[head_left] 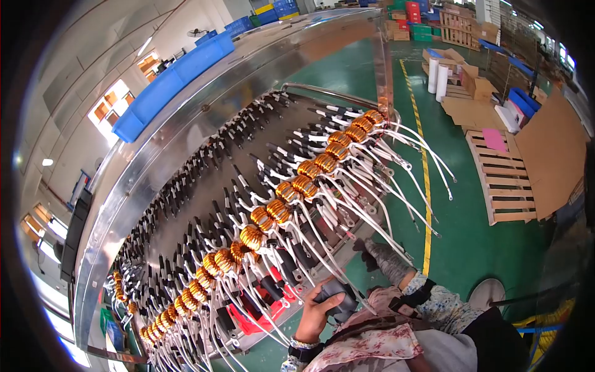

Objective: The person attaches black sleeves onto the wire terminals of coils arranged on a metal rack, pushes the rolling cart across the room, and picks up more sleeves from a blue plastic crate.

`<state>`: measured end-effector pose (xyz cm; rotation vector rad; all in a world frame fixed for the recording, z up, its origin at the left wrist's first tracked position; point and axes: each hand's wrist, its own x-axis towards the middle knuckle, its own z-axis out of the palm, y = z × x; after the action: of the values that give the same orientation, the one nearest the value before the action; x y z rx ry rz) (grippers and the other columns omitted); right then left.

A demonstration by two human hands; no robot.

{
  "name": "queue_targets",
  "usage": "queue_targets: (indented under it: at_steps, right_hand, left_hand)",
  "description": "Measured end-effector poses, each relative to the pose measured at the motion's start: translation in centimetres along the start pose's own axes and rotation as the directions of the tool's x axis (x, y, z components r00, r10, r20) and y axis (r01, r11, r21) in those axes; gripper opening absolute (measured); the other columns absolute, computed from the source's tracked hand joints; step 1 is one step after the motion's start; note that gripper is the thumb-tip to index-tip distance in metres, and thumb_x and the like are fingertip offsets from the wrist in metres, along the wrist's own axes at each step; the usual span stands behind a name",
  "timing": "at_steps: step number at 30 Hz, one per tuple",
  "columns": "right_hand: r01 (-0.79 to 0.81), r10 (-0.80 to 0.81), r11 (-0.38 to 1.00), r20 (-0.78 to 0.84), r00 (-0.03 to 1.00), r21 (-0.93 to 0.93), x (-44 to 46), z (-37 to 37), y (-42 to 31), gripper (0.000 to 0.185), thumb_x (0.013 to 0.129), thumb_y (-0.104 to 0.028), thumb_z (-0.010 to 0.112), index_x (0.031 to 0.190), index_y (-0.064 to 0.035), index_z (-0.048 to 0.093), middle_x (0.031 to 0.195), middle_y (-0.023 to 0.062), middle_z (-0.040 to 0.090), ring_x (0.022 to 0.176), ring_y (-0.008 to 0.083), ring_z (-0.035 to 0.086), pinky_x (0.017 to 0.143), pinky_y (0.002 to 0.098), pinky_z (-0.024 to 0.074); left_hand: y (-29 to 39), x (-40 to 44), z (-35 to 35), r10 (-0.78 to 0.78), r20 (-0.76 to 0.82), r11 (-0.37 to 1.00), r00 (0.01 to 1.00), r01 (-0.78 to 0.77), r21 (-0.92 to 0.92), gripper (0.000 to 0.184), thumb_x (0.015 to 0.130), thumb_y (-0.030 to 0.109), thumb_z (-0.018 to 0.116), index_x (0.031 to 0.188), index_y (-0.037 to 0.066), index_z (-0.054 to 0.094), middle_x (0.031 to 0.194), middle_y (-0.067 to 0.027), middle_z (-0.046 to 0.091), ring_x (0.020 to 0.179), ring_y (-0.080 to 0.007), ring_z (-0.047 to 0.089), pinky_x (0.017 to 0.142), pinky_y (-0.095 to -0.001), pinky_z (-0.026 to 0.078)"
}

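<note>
My left hand is bare and closed round a dark grey rounded object, whose kind I cannot make out. My right hand, in a grey glove with dark fingertips, is close to the ends of white leads at the shelf edge. Its fingers are small and partly hidden, so their grip does not show. Beside both hands runs a long row of copper-wound ring coils with white leads hanging over the edge. Many leads have black sleeves and metal lugs.
The coils lie on a metal shelf below a metal-edged top bearing a blue tray. A red object sits beneath the leads. Right of the yellow floor line are a wooden pallet, cardboard and a round stool.
</note>
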<state>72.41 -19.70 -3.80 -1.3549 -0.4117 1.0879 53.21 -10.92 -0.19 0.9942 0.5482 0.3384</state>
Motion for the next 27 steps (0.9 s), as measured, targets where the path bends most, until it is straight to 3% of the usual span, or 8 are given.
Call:
queue_targets:
  at_steps: [3, 12, 14, 16, 18, 22, 25, 27]
  right_hand:
    - [0.007, -0.001, 0.974, -0.029, 1.0, 0.228, 1.6, 0.3, 2.8, 0.034, 0.088, -0.033, 0.047, 0.108, -0.0068, 0.057, 0.075, -0.0005, 0.052, 0.061, 0.009, 0.046, 0.056, 0.0232, 0.044]
    - [0.06, 0.025, 0.895, -0.183, 0.983, 0.442, 5.0, 3.1, 1.8, 0.031, 0.084, -0.03, 0.056, 0.105, -0.0068, 0.06, 0.079, -0.0016, 0.055, 0.065, 0.0086, 0.05, 0.058, 0.0246, 0.0472]
    - [0.119, -0.064, 0.887, -0.137, 0.988, 0.447, 6.9, 3.4, 2.9, 0.033, 0.084, -0.032, 0.055, 0.106, -0.0068, 0.059, 0.078, -0.0017, 0.054, 0.066, 0.009, 0.05, 0.058, 0.0232, 0.0456]
    - [0.106, -0.134, 0.909, 0.044, 0.99, 0.403, 6.5, 3.6, 1.7, 0.035, 0.085, -0.034, 0.053, 0.107, -0.0067, 0.059, 0.073, -0.0032, 0.052, 0.065, 0.0084, 0.049, 0.056, 0.0212, 0.0423]
    - [0.152, -0.166, 0.958, 0.038, 0.985, 0.245, 6.7, 3.5, 2.1, 0.036, 0.087, -0.034, 0.051, 0.108, -0.0068, 0.058, 0.068, -0.0044, 0.05, 0.06, 0.0073, 0.045, 0.052, 0.021, 0.0382]
    - [0.155, -0.128, 0.974, -0.162, 0.978, 0.166, 7.3, 5.1, 2.9, 0.033, 0.087, -0.036, 0.05, 0.092, -0.0052, 0.063, 0.062, -0.0039, 0.048, 0.052, 0.0078, 0.039, 0.049, 0.0255, 0.0351]
    - [0.397, -0.393, 0.917, -0.231, 0.89, -0.034, 8.3, 5.9, 3.2, 0.04, 0.087, -0.038, 0.047, 0.072, -0.0037, 0.059, 0.056, 0.0028, 0.048, 0.053, 0.013, 0.042, 0.052, 0.0308, 0.036]
    - [0.395, -0.424, 0.904, -0.219, 0.879, -0.162, 8.5, 5.4, 3.7, 0.039, 0.088, -0.037, 0.046, 0.074, -0.0032, 0.058, 0.059, 0.0066, 0.05, 0.055, 0.0181, 0.045, 0.055, 0.0334, 0.0377]
  left_hand:
    - [-0.5, 0.6, -0.4, -0.036, 0.007, 0.995, 0.999, 0.036, -0.094, 0.034, 0.076, 0.002, 0.062, 0.108, 0.0, 0.052, 0.098, -0.0077, 0.06, 0.083, -0.0149, 0.059, 0.075, -0.0265, 0.048]
    - [-0.4, 0.5, -0.2, -0.013, 0.0, 0.995, 1.0, 0.013, -0.101, 0.029, 0.075, 0.006, 0.063, 0.103, -0.001, 0.056, 0.101, -0.0096, 0.06, 0.081, -0.015, 0.059, 0.071, -0.0279, 0.049]
    - [-0.4, 0.3, -0.3, -0.008, -0.01, 0.996, 1.0, 0.007, -0.086, 0.03, 0.075, 0.006, 0.063, 0.103, -0.001, 0.056, 0.098, -0.0091, 0.061, 0.079, -0.0149, 0.059, 0.07, -0.0277, 0.049]
    - [-0.4, 0.1, -0.3, -0.001, -0.008, 0.997, 1.0, 0.0, -0.079, 0.03, 0.075, 0.005, 0.063, 0.104, -0.001, 0.056, 0.096, -0.0088, 0.061, 0.079, -0.015, 0.06, 0.069, -0.0276, 0.049]
    - [-0.1, 0.0, -0.4, 0.011, -0.011, 0.997, 1.0, -0.012, -0.073, 0.031, 0.075, 0.005, 0.063, 0.104, -0.001, 0.056, 0.094, -0.0085, 0.061, 0.078, -0.0151, 0.06, 0.069, -0.0275, 0.049]
    - [-0.3, -0.5, -0.6, 0.006, -0.073, 0.996, 0.997, -0.012, -0.086, 0.029, 0.075, 0.004, 0.063, 0.103, -0.001, 0.056, 0.094, -0.0092, 0.062, 0.08, -0.0159, 0.06, 0.07, -0.0278, 0.049]
    - [-0.5, -0.6, -0.6, 0.023, -0.09, 0.995, 0.996, -0.031, -0.091, 0.028, 0.075, 0.003, 0.062, 0.102, -0.001, 0.056, 0.097, -0.0103, 0.061, 0.081, -0.016, 0.06, 0.071, -0.0279, 0.049]
    - [-0.1, -0.7, -0.8, 0.003, -0.066, 0.999, 0.998, -0.006, -0.054, 0.026, 0.075, 0.002, 0.062, 0.101, -0.001, 0.057, 0.1, -0.011, 0.061, 0.082, -0.0157, 0.059, 0.073, -0.0279, 0.049]
